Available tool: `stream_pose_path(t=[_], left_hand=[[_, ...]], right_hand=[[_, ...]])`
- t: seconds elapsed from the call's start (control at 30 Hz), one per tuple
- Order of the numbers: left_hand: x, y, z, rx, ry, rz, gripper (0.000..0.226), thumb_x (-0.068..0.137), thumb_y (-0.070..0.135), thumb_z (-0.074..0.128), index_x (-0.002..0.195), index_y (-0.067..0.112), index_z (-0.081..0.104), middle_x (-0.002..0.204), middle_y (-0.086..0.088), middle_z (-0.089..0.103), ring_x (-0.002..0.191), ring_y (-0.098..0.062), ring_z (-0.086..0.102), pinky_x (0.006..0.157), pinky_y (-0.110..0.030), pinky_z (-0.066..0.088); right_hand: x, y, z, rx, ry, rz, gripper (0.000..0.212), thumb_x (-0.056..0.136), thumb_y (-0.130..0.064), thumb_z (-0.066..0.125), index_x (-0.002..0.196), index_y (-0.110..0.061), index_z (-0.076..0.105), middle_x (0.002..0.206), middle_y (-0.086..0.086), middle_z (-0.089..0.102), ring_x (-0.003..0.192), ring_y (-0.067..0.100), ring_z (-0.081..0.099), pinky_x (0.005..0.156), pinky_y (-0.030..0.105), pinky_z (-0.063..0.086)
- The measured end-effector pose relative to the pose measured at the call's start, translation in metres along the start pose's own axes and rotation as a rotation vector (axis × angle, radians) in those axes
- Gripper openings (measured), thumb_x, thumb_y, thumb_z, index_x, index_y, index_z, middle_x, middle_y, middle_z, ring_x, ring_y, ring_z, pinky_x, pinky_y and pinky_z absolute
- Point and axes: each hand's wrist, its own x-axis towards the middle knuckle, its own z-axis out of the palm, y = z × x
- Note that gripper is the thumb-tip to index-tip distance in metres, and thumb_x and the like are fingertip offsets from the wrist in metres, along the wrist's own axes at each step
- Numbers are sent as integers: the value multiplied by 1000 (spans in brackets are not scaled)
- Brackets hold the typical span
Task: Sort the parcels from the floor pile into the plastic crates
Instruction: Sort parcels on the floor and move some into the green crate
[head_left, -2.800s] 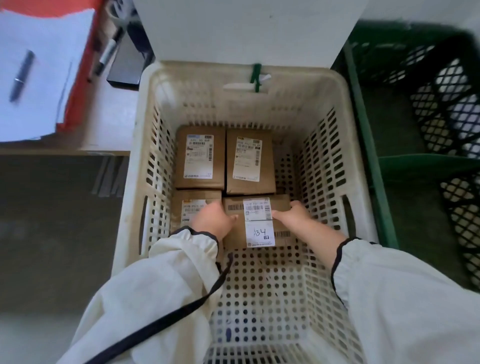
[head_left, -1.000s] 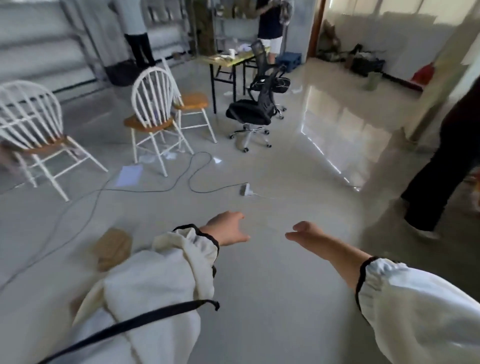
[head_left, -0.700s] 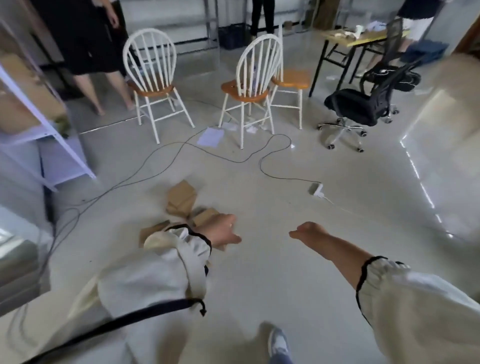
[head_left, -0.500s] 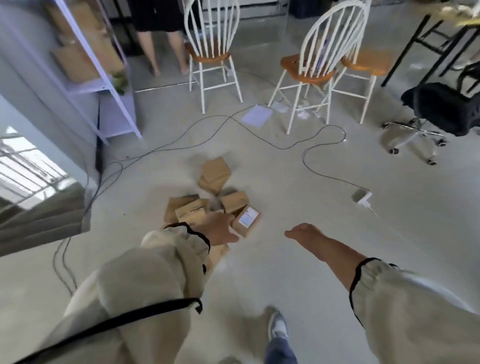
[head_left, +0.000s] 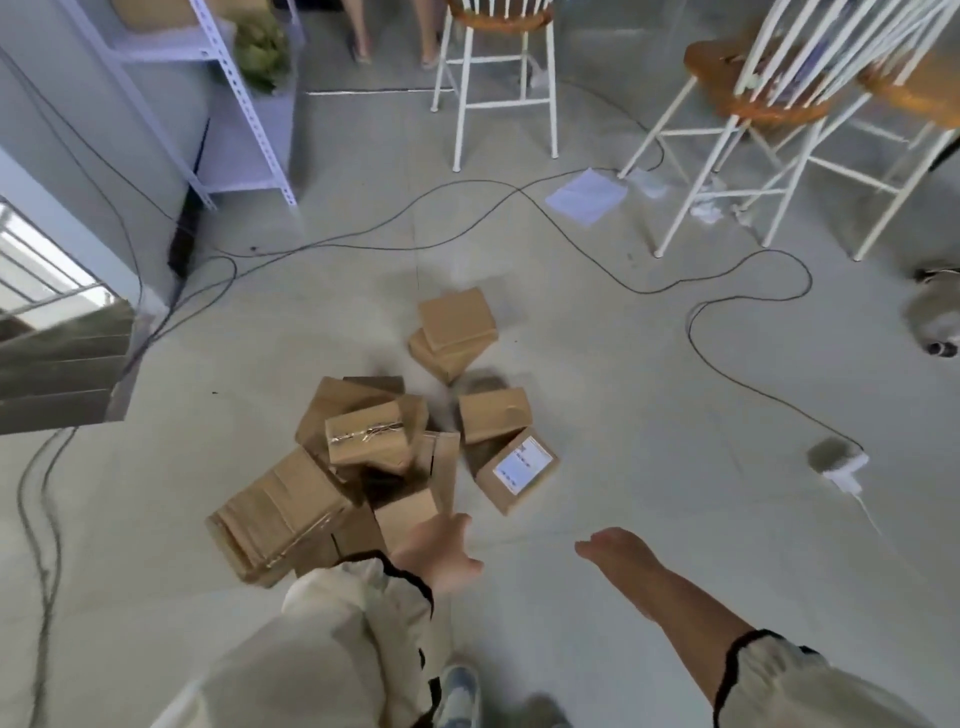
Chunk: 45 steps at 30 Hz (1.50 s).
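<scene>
Parcels (head_left: 363, 447): brown cardboard boxes heaped on the floor (head_left: 649, 597), centre of frame; one at the pile's right edge shows a white label.
Left hand (head_left: 441, 551): lower centre, over the pile's near edge, fingers relaxed, holding nothing.
Right hand (head_left: 618, 553): over bare floor right of the pile, fingers loose, empty.
Chairs (head_left: 748, 83): white, upper right.

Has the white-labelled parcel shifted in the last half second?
No; the labelled parcel still lies label-up between the pile and the white plug.
</scene>
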Motion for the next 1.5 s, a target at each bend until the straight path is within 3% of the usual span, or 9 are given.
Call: stream_pose_path(t=[0.13,0.3,0.53,0.8,1.1,1.17,1.3,1.43,1.5], left_hand=[[110,-15,48,94,20,31,54,81,37,59,131,20,44,128,-3,52,116,-24,53,95,-39,47],[270,-23,106,187,119,86,58,85,26,55,139,18,36,138,-4,42,125,-26,45,100,-40,44],[424,-49,153,267,300,82,69,89,36,58,147,15,26,149,-5,33,135,-27,35,107,-45,36],[438,-73,161,10,183,18,69,81,53,53,138,19,34,139,-7,48,124,-27,50,105,-46,42],[442,-76,167,-141,154,90,67,88,31,63,144,18,27,141,-5,46,132,-25,44,110,-40,36],[437,-75,171,-229,197,-4,78,87,32,65,147,20,18,142,-7,44,130,-29,44,103,-45,43],[439,-70,176,-687,213,-270,90,77,26,78,145,17,20,137,-14,47,114,-39,55,56,-42,54],[452,-65,176,-661,407,-142,81,76,31,78,140,11,32,137,-12,48,123,-32,50,96,-48,48],[454,-62,174,-640,443,-50,80,81,27,74,144,14,27,141,-11,46,129,-30,45,107,-47,40]], right_hand=[[117,43,29,-13,5,-13,22,90,-27,58,104,-10,55,113,10,55,101,22,52,92,31,41],[274,101,58,-100,41,-28,53,91,-30,58,137,-8,43,139,7,47,124,20,47,90,22,35],[437,110,90,-170,66,-177,64,93,-37,54,145,-8,32,151,8,32,137,23,33,110,30,28],[464,86,95,75,262,-269,63,91,-26,56,145,-9,29,141,11,45,118,26,51,76,27,39],[482,67,93,33,339,-446,31,91,-24,51,119,-12,51,103,3,61,82,20,58,62,30,48],[482,73,96,35,355,-452,31,92,-25,53,119,-11,51,105,4,62,81,19,56,57,27,43],[482,85,89,57,330,-416,28,90,-31,59,111,-13,56,87,-3,58,71,14,54,50,24,36],[482,106,80,54,288,-322,34,83,-39,67,86,-5,61,69,1,55,60,15,51,49,23,32],[480,124,77,117,193,-280,49,80,-44,69,105,-3,62,81,5,66,73,19,63,56,25,39]])
